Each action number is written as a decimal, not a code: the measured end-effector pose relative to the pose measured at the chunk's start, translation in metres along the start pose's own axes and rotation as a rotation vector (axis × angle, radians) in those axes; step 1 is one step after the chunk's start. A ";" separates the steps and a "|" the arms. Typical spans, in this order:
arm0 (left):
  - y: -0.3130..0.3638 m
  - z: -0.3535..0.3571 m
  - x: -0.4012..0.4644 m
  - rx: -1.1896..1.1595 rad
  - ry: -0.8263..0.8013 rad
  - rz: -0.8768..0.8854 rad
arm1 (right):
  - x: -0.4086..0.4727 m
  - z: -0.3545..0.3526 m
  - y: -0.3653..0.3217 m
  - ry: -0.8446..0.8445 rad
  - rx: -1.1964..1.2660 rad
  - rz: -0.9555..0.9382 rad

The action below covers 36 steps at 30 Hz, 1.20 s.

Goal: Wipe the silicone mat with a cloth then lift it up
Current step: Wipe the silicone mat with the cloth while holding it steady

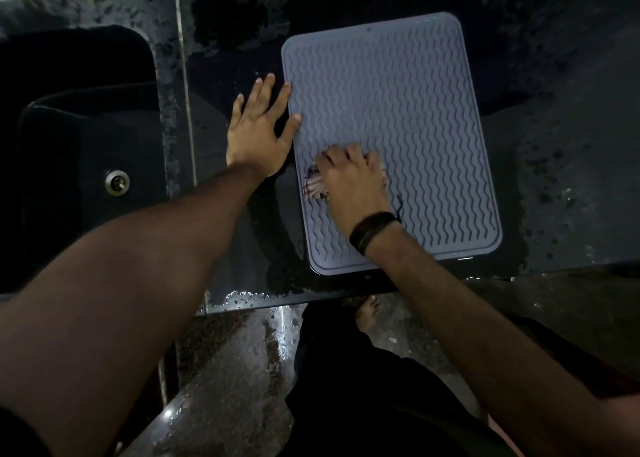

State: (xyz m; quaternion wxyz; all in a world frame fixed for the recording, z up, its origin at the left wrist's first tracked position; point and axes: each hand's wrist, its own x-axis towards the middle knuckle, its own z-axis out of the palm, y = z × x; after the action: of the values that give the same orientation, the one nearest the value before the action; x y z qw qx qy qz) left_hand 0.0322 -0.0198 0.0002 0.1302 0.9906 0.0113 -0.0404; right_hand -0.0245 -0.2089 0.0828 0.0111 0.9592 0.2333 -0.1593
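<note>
Item: mat (408, 117), grey, wavy-ribbed, lying flat on dark wet surface (554, 145), just right of sink (83, 138); near edge close to surface's front lip.

Stage, by judgement: wiping under way, not finished. Cloth (313, 186) on near-left part of mat only; far and right portions showing no cloth. Which areas already cleaned: cannot tell in dim light. Lifting not yet begun; all four corners flat, no edge raised.

Left hand (259, 127): released, fingers straight and spread, palm down on surface at mat's left edge. Forefinger and thumb tips overlapping mat's rim, likely steadying it against sliding. Forearm reaching forward from near-left, wrist level.

Right hand (349, 183): fingers curled over bunched pale cloth, grasping it and pressing it down on mat; cloth showing only at left and right of knuckles. Dark band (372, 229) on wrist. Forearm crossing mat's near edge at a slant from near-right.

Remaining, by judgement: passes across far and right ribs, then cloth set aside or kept, then an edge pinched for lifting.
</note>
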 end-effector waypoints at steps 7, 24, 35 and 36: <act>-0.001 0.001 0.000 -0.014 0.000 0.004 | -0.088 0.026 0.005 -0.049 -0.021 -0.026; -0.001 0.001 -0.001 -0.019 -0.001 0.004 | -0.057 0.019 -0.017 0.000 0.018 0.001; -0.001 0.000 -0.001 -0.024 -0.003 0.008 | -0.113 0.016 0.002 -0.093 0.107 0.006; -0.001 0.000 -0.001 -0.023 -0.005 0.007 | -0.104 0.012 0.000 -0.052 0.118 0.026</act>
State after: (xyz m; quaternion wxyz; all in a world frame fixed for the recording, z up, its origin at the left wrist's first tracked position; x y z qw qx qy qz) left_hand 0.0311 -0.0185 0.0000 0.1417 0.9890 0.0078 -0.0421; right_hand -0.1155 -0.2566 0.1033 -0.0374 0.9567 0.2106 -0.1975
